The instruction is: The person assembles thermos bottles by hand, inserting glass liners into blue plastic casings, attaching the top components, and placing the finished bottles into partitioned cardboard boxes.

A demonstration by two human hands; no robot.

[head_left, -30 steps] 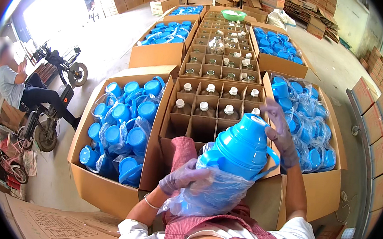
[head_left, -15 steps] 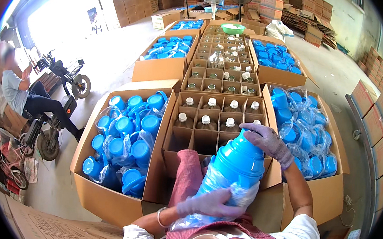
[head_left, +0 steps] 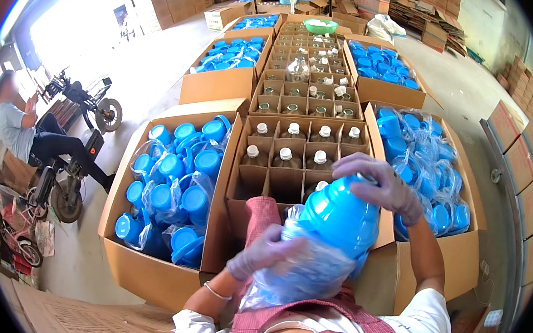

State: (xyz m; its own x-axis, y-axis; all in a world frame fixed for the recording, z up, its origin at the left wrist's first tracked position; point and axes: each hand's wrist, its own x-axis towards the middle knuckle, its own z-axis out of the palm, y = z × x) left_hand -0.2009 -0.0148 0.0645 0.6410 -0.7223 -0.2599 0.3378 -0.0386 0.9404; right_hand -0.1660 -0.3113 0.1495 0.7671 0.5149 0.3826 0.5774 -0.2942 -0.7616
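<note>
A blue thermos casing (head_left: 341, 213) leans toward the far right in front of my body, its lower part inside a crumpled clear plastic bag (head_left: 305, 270). My left hand (head_left: 266, 253), in a purple-grey glove, grips the bag against the casing's left side. At the narrow top, the gloved fingers of my right hand (head_left: 384, 187) curl over the neck, slightly blurred. Just beyond is a divided carton (head_left: 230, 192) of glass bottles with white caps (head_left: 288, 157); some front compartments hold none. The casing hides part of this carton.
A carton (head_left: 145, 270) of blue lidded jugs (head_left: 171, 166) stands left, and another carton (head_left: 437, 267) of bagged blue pieces stands right. Farther back are more cartons, a clear glass flask (head_left: 298, 70) and a green basin (head_left: 320, 26). A person (head_left: 16, 122) sits on a motorbike at left.
My left hand has moved up and left, and the bag now reaches higher on the casing. The casing's top has tipped right, with my right hand still at it. The view has shifted slightly.
</note>
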